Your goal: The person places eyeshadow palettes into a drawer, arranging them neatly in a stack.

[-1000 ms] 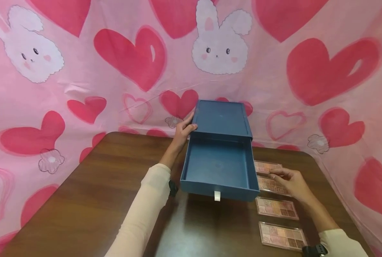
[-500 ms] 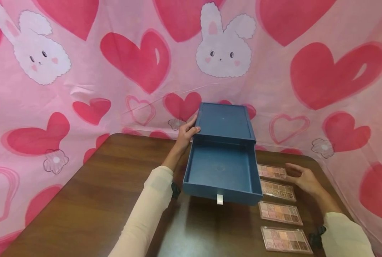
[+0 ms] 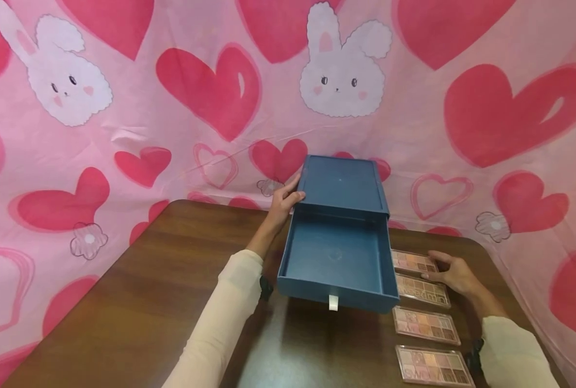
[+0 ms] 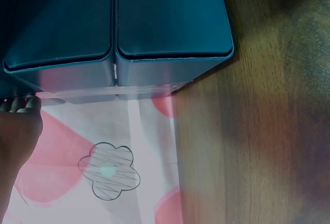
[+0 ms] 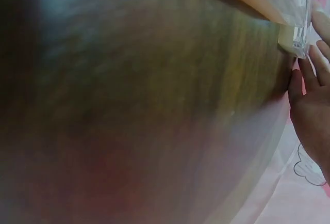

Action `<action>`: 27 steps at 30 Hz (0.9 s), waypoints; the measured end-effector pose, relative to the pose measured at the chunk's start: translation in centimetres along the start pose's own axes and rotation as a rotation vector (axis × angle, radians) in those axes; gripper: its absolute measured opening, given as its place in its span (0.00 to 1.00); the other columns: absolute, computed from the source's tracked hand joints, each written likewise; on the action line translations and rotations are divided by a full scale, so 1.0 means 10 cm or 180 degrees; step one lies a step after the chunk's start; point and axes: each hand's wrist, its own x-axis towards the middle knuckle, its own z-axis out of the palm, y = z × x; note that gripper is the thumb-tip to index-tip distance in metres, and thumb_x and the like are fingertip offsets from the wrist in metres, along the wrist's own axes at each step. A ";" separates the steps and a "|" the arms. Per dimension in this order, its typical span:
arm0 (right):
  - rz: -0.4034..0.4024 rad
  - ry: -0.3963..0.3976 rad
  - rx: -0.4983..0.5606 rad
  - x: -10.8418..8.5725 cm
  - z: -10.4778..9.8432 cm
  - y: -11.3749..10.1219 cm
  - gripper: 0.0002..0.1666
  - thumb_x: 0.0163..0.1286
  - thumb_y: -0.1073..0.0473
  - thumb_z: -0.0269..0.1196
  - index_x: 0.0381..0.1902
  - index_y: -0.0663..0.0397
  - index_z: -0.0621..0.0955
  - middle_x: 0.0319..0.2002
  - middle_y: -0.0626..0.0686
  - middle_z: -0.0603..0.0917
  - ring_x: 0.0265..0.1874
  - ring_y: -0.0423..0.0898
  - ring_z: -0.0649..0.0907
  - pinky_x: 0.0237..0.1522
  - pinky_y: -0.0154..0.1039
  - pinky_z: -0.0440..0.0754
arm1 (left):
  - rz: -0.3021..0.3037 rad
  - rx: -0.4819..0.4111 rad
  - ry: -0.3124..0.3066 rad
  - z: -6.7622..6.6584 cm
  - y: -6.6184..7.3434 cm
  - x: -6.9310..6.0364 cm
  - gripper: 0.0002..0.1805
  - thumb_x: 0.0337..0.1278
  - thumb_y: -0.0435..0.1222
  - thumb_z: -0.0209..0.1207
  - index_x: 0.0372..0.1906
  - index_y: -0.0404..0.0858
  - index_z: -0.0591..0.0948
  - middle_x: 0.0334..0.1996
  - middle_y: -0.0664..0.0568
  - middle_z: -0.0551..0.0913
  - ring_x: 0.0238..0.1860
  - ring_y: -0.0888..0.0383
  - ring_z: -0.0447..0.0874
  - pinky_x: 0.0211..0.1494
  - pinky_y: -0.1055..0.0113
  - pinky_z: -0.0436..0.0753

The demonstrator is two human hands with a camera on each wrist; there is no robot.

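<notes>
A blue drawer box [image 3: 343,183] stands at the table's far side, its drawer [image 3: 336,256] pulled out toward me. The drawer's bare floor shows, and a white pull tab [image 3: 333,303] hangs at its front. My left hand [image 3: 284,203] holds the box's left side, thumb over the top edge; its other fingers are partly hidden. Right of the drawer lie several eyeshadow palettes in a column. My right hand [image 3: 452,272] grips the right end of the farthest eyeshadow palette [image 3: 411,261], thumb and index finger at opposite edges. In the right wrist view the fingers touch the palette's clear corner [image 5: 300,35].
Nearer palettes follow toward me: one with lettering [image 3: 423,290], another [image 3: 427,325], and the nearest [image 3: 434,366]. Brown wooden table [image 3: 171,302] extends left of the box. A pink cloth with hearts and rabbits [image 3: 220,81] hangs behind the table and along its sides.
My right hand drew back rightward from the far palettes with spread fingers, then came in at the farthest palette's right end. The left hand keeps its hold on the box.
</notes>
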 end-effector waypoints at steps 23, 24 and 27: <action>-0.0280 0.0339 -0.0289 0.07 0.08 0.07 0.38 0.51 0.62 0.78 0.57 0.79 0.79 0.55 0.79 0.80 0.46 0.53 0.83 0.39 0.18 0.68 | -0.0078 -0.0021 0.0000 0.02 -0.03 0.00 0.39 0.57 0.41 0.51 0.75 0.31 0.64 0.63 0.27 0.78 0.42 0.72 0.81 0.37 0.78 0.80; -0.0280 0.0347 -0.0287 0.07 0.07 0.07 0.39 0.51 0.61 0.79 0.57 0.79 0.79 0.54 0.79 0.80 0.43 0.46 0.82 0.39 0.18 0.68 | -0.0091 -0.0018 0.0016 0.02 -0.03 -0.01 0.39 0.56 0.41 0.51 0.75 0.31 0.64 0.60 0.26 0.79 0.42 0.71 0.81 0.35 0.77 0.79; -0.0264 0.0373 -0.0208 0.07 0.05 0.07 0.38 0.52 0.61 0.78 0.57 0.79 0.79 0.54 0.79 0.80 0.38 0.29 0.74 0.37 0.19 0.70 | -0.0099 -0.0018 0.0044 0.02 -0.01 0.00 0.39 0.56 0.41 0.52 0.75 0.31 0.64 0.57 0.25 0.81 0.40 0.71 0.81 0.33 0.76 0.78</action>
